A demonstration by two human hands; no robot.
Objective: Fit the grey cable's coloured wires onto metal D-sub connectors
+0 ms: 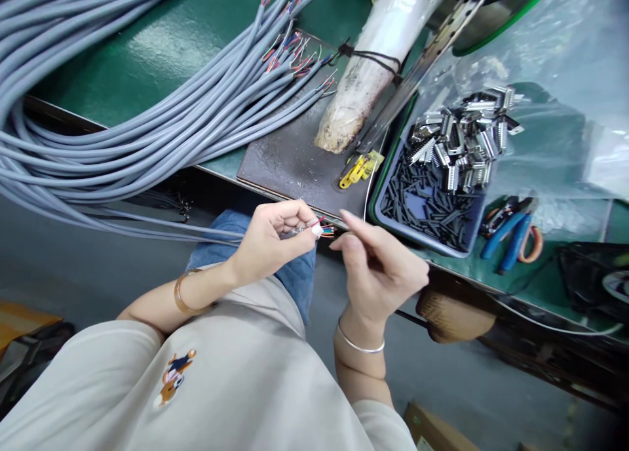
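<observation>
My left hand [278, 236] pinches the end of a grey cable [216, 231] over my lap, at the bench's front edge. Thin coloured wires [327, 231] fan out past its fingertips, with a small white bit by the thumb. Just right of those wires is my right hand [381, 264], slightly blurred. Its index finger points toward the wires, the thumb stands a little apart below it, and the other fingers are curled. Nothing shows between thumb and index finger.
Many grey cables [162, 136] with stripped ends lie across the bench at left. A blue tray [459, 241] holds black sleeves and metal connectors. Blue-handled pliers [515, 238] lie right of it. A yellow tool [354, 170] rests on a dark board [289, 159], near a wrapped roll [373, 64].
</observation>
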